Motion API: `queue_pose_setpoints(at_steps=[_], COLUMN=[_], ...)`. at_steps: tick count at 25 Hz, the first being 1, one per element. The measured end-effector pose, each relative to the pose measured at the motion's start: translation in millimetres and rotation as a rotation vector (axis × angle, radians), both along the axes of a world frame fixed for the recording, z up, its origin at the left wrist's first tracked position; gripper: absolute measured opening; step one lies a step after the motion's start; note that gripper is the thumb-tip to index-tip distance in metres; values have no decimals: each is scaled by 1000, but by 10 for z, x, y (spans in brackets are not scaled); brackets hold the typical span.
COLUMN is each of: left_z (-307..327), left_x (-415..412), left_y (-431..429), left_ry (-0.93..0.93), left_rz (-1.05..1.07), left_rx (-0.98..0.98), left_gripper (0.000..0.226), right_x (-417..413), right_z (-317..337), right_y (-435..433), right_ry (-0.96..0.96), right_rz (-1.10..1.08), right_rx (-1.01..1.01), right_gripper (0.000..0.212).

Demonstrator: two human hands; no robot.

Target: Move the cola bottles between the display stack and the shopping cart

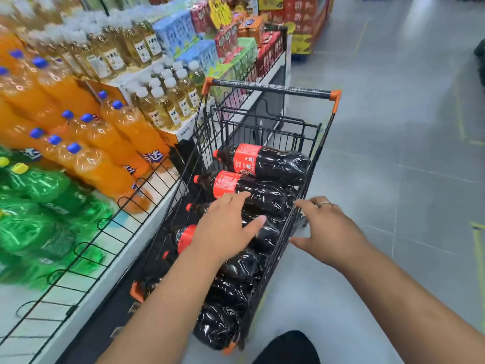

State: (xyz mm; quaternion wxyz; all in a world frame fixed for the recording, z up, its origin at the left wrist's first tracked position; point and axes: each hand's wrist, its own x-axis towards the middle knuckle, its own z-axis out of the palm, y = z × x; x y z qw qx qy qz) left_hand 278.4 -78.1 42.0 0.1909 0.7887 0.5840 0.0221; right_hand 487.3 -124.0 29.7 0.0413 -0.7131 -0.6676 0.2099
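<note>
The cart (pixel 322 143), black wire with orange corners, stands on a grey tiled floor (pixel 393 158) that shines under the lights. Thin yellow lines (pixel 460 119) are marked on the floor to the cart's right. Its handle (pixel 273 89) is at the far end.

The colas (pixel 275 164) lie on their sides inside the cart, stacked in a row from the far end to the near end, with their caps pointing left. The two farthest show red labels.

The left hand (pixel 225 227) is over the middle of that row, palm down, fingers straight and spread. Whether it presses a bottle cannot be told. The right hand (pixel 328 229), with a ring on one finger, has its fingers curled over the cart's right rim and its thumb apart outside the wire.

Just left of the cart runs a white shelf (pixel 110 274) with a low wire fence. On it are green bottles (pixel 39 211) nearest, then orange bottles (pixel 126 132), then pale tea bottles (pixel 168 106). Beyond those are blue cartons (pixel 175 30). Past the cart's far end, red boxes (pixel 304 14) are stacked high.
</note>
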Motion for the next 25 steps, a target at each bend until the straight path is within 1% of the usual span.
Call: queue_pose_setpoints(at_steps=[4,9,14,21,25], left_z=[-65,-281,-530,-759,-906], left_x=[119,326,428,396,386], left_y=[326,967,1619,2127,2272], left_ry=[41,86,89,63,-27], left_rz=[-14,-48,-12,128,271], left_rx=[22,20,-62,-121,-170], left_gripper=[71,73,71,69,69], right_x=[112,289,387,369,422], right_z=[-6,-89,-166,-417,-595], right_y=[425,1066,1768,2359,2587], right_ry=[-14,-94,-130,-199,-222], right_rz=[32,90,129,208,282], right_rx=[0,-62,-119,-175,-227], right_gripper=[78,78,76,89,93])
